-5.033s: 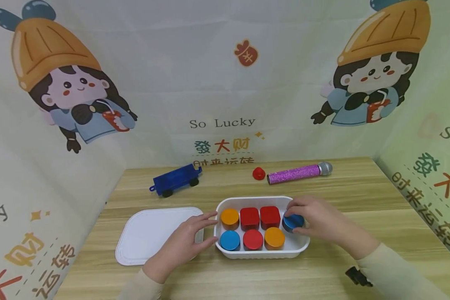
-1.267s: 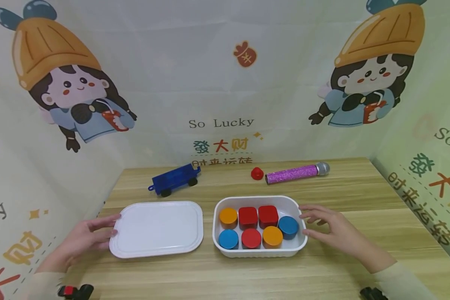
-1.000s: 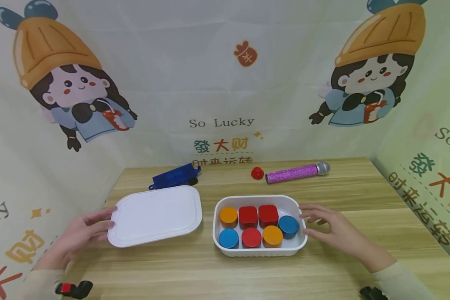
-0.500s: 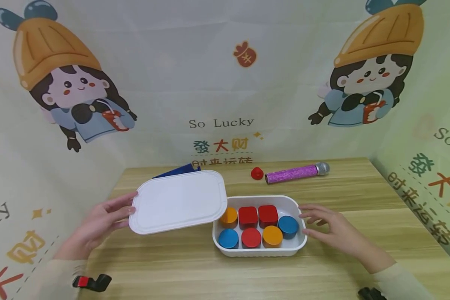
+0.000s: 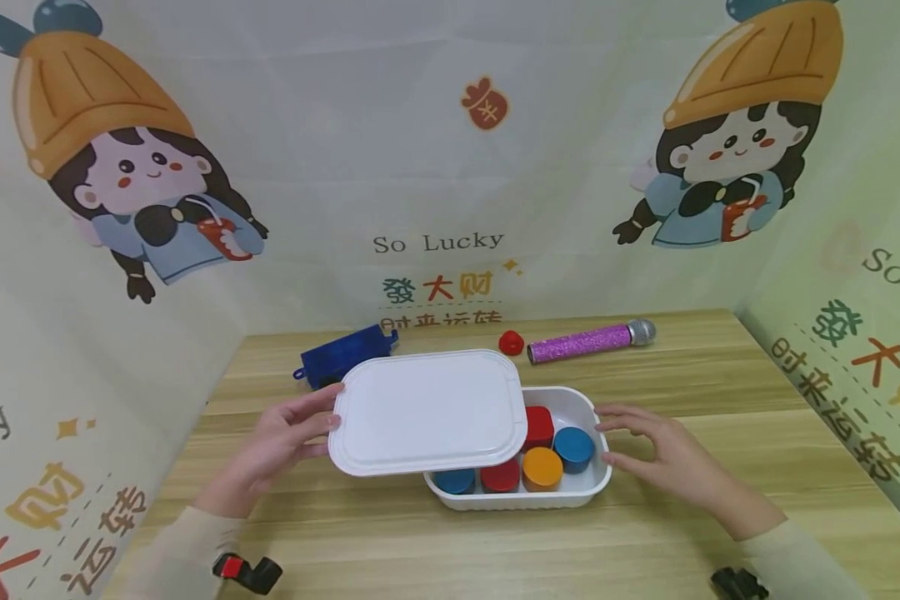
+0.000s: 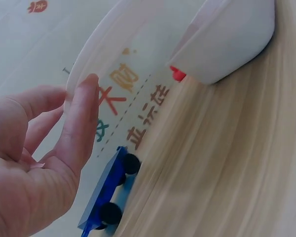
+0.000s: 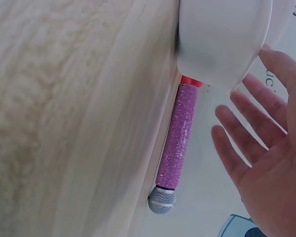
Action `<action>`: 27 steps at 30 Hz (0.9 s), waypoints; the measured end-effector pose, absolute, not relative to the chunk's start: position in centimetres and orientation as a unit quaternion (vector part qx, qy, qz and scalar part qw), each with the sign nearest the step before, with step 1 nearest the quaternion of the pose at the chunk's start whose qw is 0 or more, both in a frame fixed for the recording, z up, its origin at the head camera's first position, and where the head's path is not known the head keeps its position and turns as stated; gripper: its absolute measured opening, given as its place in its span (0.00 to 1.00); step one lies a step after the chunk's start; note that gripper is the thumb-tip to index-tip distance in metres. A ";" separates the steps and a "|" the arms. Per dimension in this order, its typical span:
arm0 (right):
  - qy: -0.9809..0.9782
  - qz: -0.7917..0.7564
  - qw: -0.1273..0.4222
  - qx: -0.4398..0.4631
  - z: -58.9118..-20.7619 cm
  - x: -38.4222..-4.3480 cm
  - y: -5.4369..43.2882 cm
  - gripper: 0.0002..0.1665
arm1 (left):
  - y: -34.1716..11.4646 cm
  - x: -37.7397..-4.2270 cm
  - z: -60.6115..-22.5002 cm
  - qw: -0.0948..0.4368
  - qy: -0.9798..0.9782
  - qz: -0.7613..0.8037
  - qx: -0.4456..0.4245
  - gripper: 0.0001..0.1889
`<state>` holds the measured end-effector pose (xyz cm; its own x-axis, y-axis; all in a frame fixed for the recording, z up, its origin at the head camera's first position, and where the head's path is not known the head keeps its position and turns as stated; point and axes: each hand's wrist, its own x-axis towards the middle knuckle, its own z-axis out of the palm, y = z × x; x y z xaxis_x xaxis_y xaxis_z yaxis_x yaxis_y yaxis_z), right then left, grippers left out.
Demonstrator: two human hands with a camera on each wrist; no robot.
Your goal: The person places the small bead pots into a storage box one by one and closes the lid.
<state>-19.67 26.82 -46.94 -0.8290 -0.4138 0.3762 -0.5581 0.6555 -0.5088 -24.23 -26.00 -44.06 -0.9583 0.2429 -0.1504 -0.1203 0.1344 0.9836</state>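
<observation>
My left hand (image 5: 277, 437) pinches the left end of a white lid (image 5: 427, 412), thumb on one face and fingers on the other. The lid hangs tilted above the left half of a white container (image 5: 521, 502), hiding part of it. Inside show red, blue and orange pieces, among them a round blue one (image 5: 573, 450) and a round orange one (image 5: 542, 469). At the container's right end my right hand (image 5: 675, 458) rests its fingertips against the rim, fingers spread and loosely straight, as the right wrist view (image 7: 274, 123) also tells.
A blue toy wagon (image 5: 345, 354) lies behind the lid, partly covered by it. Toward the back of the wooden table (image 5: 390, 550) are a small red cap-like piece (image 5: 511, 342) and a glittery purple microphone (image 5: 588, 342). A printed cloth (image 5: 330, 167) surrounds the table.
My left hand has left the container, taken the lid off the table and carried it right, over the container. My right hand has let go of the blue round piece and moved to the rim.
</observation>
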 end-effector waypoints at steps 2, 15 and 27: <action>-0.908 0.299 0.125 0.264 -46.8 -19.7 26.8 0.19 | -25.3 -24.3 -44.4 0.137 0.734 0.663 0.049 0.35; -0.897 0.285 0.185 0.283 -46.9 -19.8 25.9 0.21 | -21.2 -23.0 -45.3 0.144 0.718 0.679 0.057 0.32; -0.827 0.363 0.271 0.334 -46.3 -19.7 24.7 0.29 | -18.9 -22.1 -44.7 0.162 0.699 0.695 0.053 0.32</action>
<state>-19.66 24.68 -46.31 -0.6304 -0.3549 0.6904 -0.7483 0.5142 -0.4191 -22.06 -18.92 -44.72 -0.9423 0.2982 -0.1524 -0.1510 0.0281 0.9881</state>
